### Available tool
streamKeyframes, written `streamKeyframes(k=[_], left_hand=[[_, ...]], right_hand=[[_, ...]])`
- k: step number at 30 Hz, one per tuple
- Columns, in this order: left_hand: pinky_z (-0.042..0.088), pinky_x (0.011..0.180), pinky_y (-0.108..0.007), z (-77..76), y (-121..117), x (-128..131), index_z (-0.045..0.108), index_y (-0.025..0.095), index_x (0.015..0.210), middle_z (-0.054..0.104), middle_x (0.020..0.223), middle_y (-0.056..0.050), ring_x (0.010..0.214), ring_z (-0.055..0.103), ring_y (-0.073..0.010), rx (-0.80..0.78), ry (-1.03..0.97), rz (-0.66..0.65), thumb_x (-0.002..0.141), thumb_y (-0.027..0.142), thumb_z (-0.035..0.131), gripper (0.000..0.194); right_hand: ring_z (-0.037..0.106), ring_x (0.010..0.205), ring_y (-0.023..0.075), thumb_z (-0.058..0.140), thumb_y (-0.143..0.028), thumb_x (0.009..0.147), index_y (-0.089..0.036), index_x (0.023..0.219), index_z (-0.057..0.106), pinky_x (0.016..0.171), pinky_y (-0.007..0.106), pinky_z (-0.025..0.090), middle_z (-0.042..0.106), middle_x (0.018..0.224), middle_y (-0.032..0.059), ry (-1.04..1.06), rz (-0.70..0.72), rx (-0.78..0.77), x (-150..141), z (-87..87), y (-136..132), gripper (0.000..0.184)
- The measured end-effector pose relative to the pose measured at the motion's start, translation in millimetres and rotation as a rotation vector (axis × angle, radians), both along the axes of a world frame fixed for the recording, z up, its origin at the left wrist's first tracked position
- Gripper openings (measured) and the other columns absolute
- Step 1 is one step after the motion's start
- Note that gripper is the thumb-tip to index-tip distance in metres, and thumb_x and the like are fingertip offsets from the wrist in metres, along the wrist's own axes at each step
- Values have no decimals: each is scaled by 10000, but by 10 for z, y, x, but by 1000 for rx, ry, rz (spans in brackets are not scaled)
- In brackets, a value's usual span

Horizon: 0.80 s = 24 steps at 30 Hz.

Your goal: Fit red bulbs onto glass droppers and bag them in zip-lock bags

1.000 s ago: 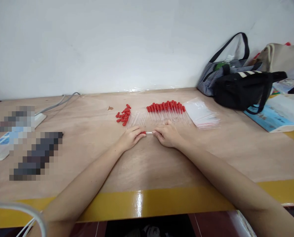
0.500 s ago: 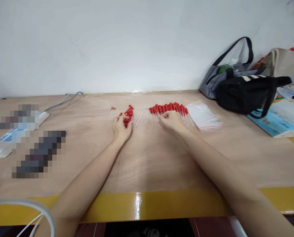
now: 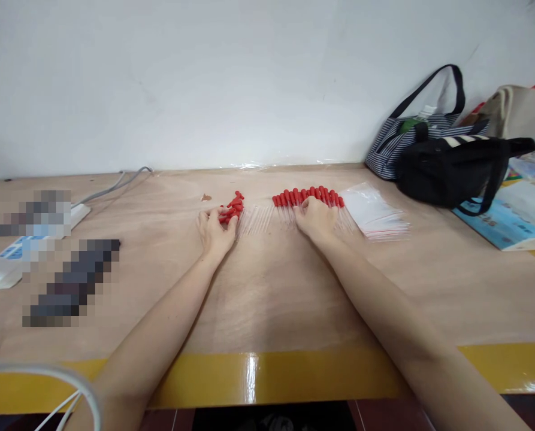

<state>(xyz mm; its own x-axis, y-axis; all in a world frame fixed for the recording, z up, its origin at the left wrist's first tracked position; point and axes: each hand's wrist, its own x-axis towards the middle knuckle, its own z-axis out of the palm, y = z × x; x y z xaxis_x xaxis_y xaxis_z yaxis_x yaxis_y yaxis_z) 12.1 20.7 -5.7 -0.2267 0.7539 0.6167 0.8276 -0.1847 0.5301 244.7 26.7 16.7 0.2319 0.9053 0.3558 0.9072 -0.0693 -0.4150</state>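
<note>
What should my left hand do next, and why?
Probably pinch one of the loose red bulbs: your left hand is right at them, and bare clear tubes lie just beside the pile. Your right hand is over at the row of red-topped tubes.

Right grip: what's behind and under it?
Behind the right grip, red caps show in a row. Clear stems show on both sides. Stems it covers, and anything held, can't be seen.
</note>
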Motion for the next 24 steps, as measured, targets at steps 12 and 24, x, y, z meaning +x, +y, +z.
streamKeyframes(k=[12,24], left_hand=[[446,801,-342,-82,82,-28,633,166,882,504,856,-61,817,543,-192,-181,-59,-95,685,302,630,239],[413,819,-337,-36,34,8,613,168,825,554,850,-68,875,523,-207,61,129,-181,815,260,496,149]], right_hand=[[615,837,258,517,-230,733,-122,897,635,656,328,446,641,927,170,-19,156,-309,-660,101,120,229],[594,930,291,544,-255,706,-103,953,628,690,332,459,612,1034,191,189,173,-495,-656,172,307,301]])
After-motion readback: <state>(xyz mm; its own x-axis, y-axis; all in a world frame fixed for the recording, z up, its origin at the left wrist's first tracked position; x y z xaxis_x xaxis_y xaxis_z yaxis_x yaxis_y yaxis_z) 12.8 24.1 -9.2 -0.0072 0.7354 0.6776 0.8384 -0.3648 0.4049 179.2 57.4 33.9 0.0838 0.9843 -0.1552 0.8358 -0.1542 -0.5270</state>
